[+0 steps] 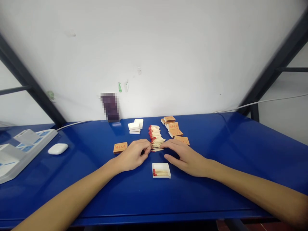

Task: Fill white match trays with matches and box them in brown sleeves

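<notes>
A pile of red-tipped matches [156,136] lies on the blue table [228,154]. My left hand [133,155] is curled, its fingertips pinching matches at the pile's near edge. My right hand [183,155] lies flat beside it, fingers stretched towards the same edge of the pile. Just in front of both hands sits an open white matchbox tray [161,170] with a few matches in it. An orange matchbox sleeve [120,147] lies left of my left hand.
Several orange sleeves [175,128] lie behind my right hand, white trays [135,126] stacked behind the pile. A white mouse-like object [57,148] and a grey-white device [16,150] sit at the left. A white wall and dark metal struts stand behind.
</notes>
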`<move>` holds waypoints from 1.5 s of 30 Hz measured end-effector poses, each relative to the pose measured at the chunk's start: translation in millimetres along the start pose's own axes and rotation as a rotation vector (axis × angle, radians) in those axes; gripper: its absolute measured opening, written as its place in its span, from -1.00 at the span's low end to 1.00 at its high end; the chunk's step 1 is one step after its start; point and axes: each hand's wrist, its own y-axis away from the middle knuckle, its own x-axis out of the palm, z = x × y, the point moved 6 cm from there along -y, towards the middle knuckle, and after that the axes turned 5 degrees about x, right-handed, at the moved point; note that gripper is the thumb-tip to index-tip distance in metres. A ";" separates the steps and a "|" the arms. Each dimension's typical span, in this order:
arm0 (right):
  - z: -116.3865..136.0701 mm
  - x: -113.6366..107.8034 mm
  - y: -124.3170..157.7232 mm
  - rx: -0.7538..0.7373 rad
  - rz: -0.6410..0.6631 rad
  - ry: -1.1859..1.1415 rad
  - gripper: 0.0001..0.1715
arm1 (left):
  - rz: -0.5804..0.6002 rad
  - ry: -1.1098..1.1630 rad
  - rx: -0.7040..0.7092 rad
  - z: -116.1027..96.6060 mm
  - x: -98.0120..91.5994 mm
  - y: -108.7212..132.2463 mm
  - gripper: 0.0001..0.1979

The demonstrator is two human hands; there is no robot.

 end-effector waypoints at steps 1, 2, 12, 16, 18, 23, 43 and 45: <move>-0.5 0.1 0.0 0.005 0.001 -0.004 -0.70 | -0.001 0.000 0.001 -0.5 -0.1 0.0 -0.79; -0.9 0.1 -0.1 0.009 0.002 -0.007 -0.70 | -0.001 0.001 0.002 -1.0 -0.3 0.0 -0.79; -1.9 1.9 -0.9 0.021 0.011 -0.007 -0.67 | -0.017 0.001 0.034 -1.1 -0.3 0.5 -0.79; -3.8 2.4 -0.6 0.028 0.014 -0.005 -0.66 | -0.018 0.002 0.033 -0.9 -0.2 0.2 -0.78; -4.1 2.4 -0.5 0.026 0.010 -0.001 -0.65 | -0.020 0.003 0.031 -0.9 -0.4 0.2 -0.78; -3.6 2.7 -0.1 0.023 0.012 0.004 -0.64 | -0.027 0.007 0.030 -1.0 -1.1 0.5 -0.78; 3.6 1.1 0.8 -0.045 0.062 -0.034 -0.58 | -0.024 0.017 0.022 0.0 -0.3 -1.0 -0.78; 3.9 0.8 -0.2 -0.048 0.053 -0.031 -0.59 | -0.023 0.013 0.019 -0.7 -0.2 -1.1 -0.79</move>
